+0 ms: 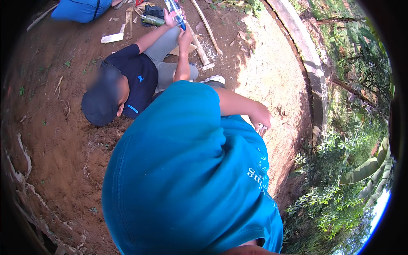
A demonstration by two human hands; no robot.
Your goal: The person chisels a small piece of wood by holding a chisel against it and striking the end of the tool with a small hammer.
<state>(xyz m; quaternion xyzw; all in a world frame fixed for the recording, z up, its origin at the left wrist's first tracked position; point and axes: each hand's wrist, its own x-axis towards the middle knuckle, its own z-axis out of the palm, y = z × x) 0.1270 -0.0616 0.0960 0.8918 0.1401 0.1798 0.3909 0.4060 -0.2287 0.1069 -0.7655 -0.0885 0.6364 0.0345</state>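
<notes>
My teal shirt [182,174] fills the middle of the view, with its sleeve at the top. Out of that sleeve my left arm [238,103] reaches to the right. My left hand [260,117] is closed, its fingers curled round a small silvery, dark-edged thing [262,129] that is mostly hidden. My right hand is out of the picture. Beyond my shoulder another person [136,80], in a dark cap, navy shirt and grey trousers, sits on the ground. Both of that person's hands are on a clear plastic bottle [174,9] with blue on it.
Brown soil [55,97] spreads on the left. Near the seated person lie a green cylinder [153,20], a black bag [154,10], sticks [207,26] and a pale wood piece [112,38]. A blue bag [80,9] lies farther off. A concrete curb [312,63] borders plants [340,170].
</notes>
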